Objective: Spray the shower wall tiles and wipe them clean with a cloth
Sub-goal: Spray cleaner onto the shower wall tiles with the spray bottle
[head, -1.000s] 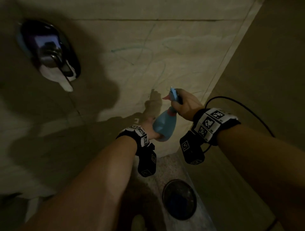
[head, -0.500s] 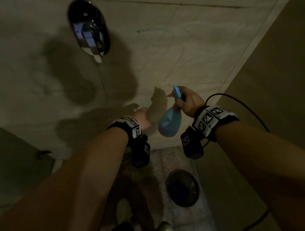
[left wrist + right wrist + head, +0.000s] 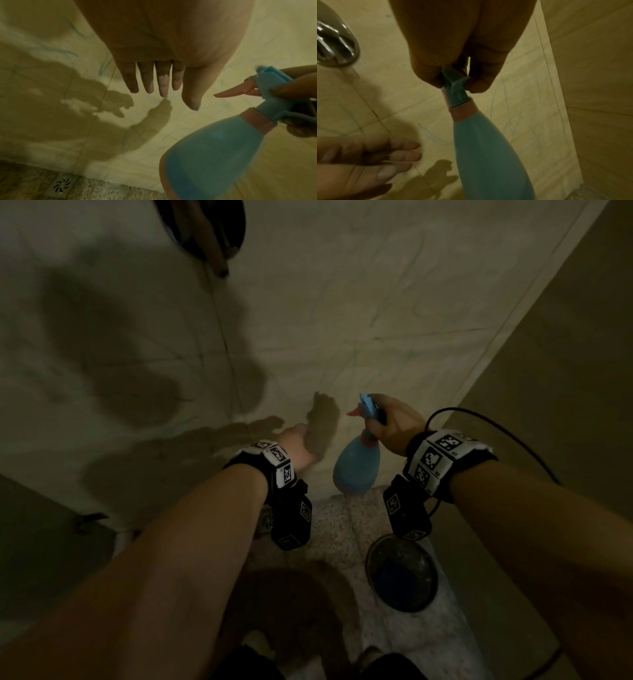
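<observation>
My right hand (image 3: 394, 422) grips the trigger head of a blue spray bottle (image 3: 358, 467) with a pink collar and nozzle; the nozzle points left at the beige shower wall tiles (image 3: 342, 320). In the right wrist view the bottle (image 3: 488, 155) hangs below my curled fingers (image 3: 477, 83). My left hand (image 3: 298, 446) reaches toward the wall beside the bottle, holding nothing. The left wrist view shows its fingers (image 3: 150, 81) straight and close together, just off the tile, with the bottle (image 3: 214, 155) to the right. Faint blue scribbles mark the tiles (image 3: 68, 52). No cloth is in view.
A chrome shower fitting (image 3: 205, 231) sticks out of the wall at the top. A dark round basin (image 3: 400, 573) sits on the speckled floor (image 3: 342, 529) near the right wall (image 3: 548, 371). A square floor drain (image 3: 61, 185) lies at the wall's foot. A black cable (image 3: 513, 440) loops from my right wrist.
The head view has tilted down, so the chrome fitting slid to the top edge. My left hand came off the bottle's base and now reaches to the wall; the right hand keeps its grip.
</observation>
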The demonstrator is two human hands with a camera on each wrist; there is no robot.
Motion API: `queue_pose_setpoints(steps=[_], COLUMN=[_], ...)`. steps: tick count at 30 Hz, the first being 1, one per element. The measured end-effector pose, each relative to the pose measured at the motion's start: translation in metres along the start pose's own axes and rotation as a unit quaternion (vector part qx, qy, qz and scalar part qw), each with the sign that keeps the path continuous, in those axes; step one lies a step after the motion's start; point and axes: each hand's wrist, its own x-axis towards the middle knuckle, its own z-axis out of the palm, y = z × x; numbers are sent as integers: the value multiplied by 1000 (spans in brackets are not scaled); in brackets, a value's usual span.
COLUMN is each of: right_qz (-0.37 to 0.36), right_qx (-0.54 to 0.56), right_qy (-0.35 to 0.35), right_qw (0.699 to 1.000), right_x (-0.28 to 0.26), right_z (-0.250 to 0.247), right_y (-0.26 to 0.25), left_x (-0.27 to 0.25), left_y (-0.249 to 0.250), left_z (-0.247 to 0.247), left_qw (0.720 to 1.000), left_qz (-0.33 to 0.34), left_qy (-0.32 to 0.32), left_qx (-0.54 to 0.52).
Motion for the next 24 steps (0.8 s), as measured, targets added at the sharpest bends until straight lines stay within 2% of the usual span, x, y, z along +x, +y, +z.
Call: queue_pose_setpoints(steps=[11, 18, 24], right_qz=[42, 92, 107], right_qx=[11, -53, -52], right_qy=[-10, -50, -73], right_qw=[999, 993, 990], right_x=[20, 40, 50], right_z=[122, 195, 267], right_y=[77, 139, 197], left_x=[74, 124, 172], left_y=[-79, -120, -163], left_z=[95, 155, 217], left_qw=[999, 999, 998], left_qz=[-4, 0, -4], left_qy=[-35, -41, -42], left_qx=[0, 22, 46])
